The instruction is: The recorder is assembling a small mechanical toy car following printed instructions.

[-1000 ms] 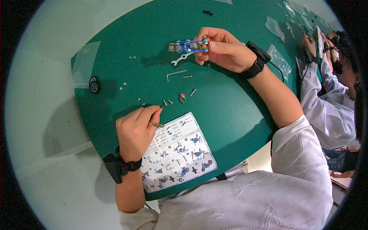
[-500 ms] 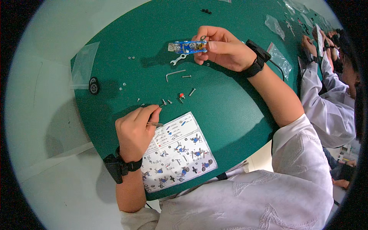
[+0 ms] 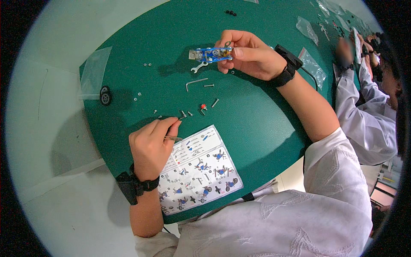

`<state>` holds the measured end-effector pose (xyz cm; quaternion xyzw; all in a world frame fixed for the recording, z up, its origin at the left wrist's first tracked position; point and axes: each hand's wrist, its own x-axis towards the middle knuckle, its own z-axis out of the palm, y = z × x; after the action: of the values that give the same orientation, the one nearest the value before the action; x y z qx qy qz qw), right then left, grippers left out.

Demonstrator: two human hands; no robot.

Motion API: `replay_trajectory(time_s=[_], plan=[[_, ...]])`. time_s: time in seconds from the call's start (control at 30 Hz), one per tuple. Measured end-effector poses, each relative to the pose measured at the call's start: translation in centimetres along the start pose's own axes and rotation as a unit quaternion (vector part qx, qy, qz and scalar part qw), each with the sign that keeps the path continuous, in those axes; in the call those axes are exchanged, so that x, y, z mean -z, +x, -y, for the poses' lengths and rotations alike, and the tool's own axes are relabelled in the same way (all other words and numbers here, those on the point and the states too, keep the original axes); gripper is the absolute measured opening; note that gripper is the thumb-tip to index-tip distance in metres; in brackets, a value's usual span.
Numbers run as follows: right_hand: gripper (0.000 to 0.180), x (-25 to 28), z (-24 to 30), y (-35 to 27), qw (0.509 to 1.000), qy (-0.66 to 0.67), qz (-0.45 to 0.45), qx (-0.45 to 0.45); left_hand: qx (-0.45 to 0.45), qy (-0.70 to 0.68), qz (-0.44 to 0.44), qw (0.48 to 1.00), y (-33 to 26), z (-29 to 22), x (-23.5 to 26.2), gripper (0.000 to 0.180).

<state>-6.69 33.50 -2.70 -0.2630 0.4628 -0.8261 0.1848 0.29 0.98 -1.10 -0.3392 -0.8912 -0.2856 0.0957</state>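
My right hand [image 3: 252, 55] is closed around a small blue and silver metal model assembly [image 3: 210, 55], raised over the table with its free end pointing left. Just below it a small open-ended wrench [image 3: 198, 67] shows; whether it touches the model I cannot tell. At the lower left, my left hand [image 3: 152, 141] is closed with a slim metal tool [image 3: 173, 138] poking out from under the fingers. Its fingertips reach down beside small screws [image 3: 189, 114], and I cannot make out whether they pinch one. Under that hand lies a printed instruction sheet [image 3: 205, 171] with assembly pictures.
On the green table [image 3: 257, 115] lie an L-shaped hex key [image 3: 196, 82], a long screw [image 3: 215, 103], a red piece [image 3: 203, 106], nuts [image 3: 147, 64], black wheels [image 3: 105, 96] and plastic bags [image 3: 94, 73]. Another person's sleeve [image 3: 355, 115] is at the right.
The model in my right hand has turned slightly and shifted a little. My left hand stays in place by the screws.
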Motion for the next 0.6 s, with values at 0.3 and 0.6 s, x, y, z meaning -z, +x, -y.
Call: replay_trajectory(time_s=[0.3, 0.6], plan=[[0.035, -0.35, 0.29, -0.24, 0.999, -0.025, -0.014, -0.025, 0.005, -0.007, 0.007, 1.0, -0.14, 0.12, -0.07, 0.013], [0.032, -0.12, 0.15, -0.25, 1.0, -0.001, 0.008, -0.023, 0.004, -0.002, 0.007, 1.0, -0.19, 0.13, -0.17, 0.013]])
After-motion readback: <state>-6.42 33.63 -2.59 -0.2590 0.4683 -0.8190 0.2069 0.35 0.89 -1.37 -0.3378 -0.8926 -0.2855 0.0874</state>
